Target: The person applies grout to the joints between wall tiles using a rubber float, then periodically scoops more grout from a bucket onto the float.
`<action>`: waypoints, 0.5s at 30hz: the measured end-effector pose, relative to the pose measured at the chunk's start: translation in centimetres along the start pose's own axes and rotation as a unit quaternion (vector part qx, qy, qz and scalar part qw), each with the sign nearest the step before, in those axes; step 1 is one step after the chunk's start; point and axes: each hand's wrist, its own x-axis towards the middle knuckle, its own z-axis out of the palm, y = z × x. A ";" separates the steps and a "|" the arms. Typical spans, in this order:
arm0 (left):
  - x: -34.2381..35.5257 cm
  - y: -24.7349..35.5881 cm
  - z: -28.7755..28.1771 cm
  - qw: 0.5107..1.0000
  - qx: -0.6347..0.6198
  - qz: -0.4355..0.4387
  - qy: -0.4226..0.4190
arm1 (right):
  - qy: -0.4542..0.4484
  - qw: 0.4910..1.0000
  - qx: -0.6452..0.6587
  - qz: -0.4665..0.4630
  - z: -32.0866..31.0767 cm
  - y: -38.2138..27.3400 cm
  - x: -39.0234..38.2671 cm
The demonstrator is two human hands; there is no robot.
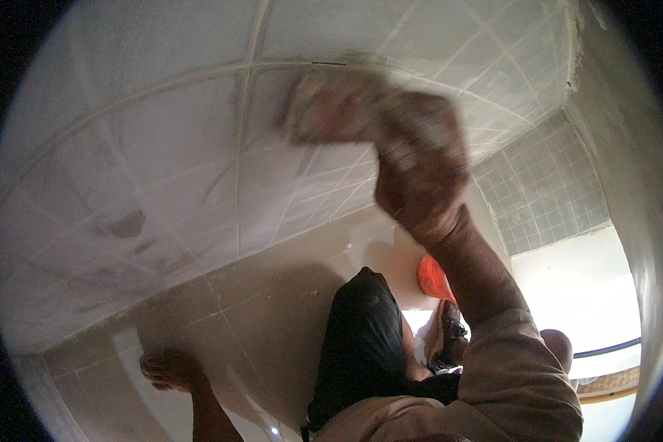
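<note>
My right hand (423, 158) is raised against the tiled wall (173, 132), blurred by motion, its fingers closed. In it is a flat, brownish rectangular pad (335, 107), whose kind the blur hides. The pad lies against or close to the wall, beside a pale grout line, just below a horizontal joint. Low on the left, my left hand (171, 370) rests on the tiled floor (265, 309) with its fingers stretched out and nothing in it. Dark smudges mark the wall tiles between the two hands.
An orange-red bucket-like container (433, 278) stands on the floor beyond my right forearm. My bent knee in dark trousers (362, 324) is close to the wall. Small grey tiles (545, 188) cover part of the right side, near a bright opening (578, 283).
</note>
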 end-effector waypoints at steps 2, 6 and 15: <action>-0.4 0.1 0.7 0.993 -0.054 -0.001 0.101 | -0.041 0.995 0.089 0.000 0.4 -1.2 -1.4; 0.6 -1.3 3.7 0.990 -0.032 0.032 0.133 | 0.097 0.974 0.106 0.177 -1.1 0.0 -0.7; -0.4 0.3 -0.1 0.995 -0.056 0.002 0.085 | 0.013 0.999 -0.002 -0.040 -1.5 -0.6 2.9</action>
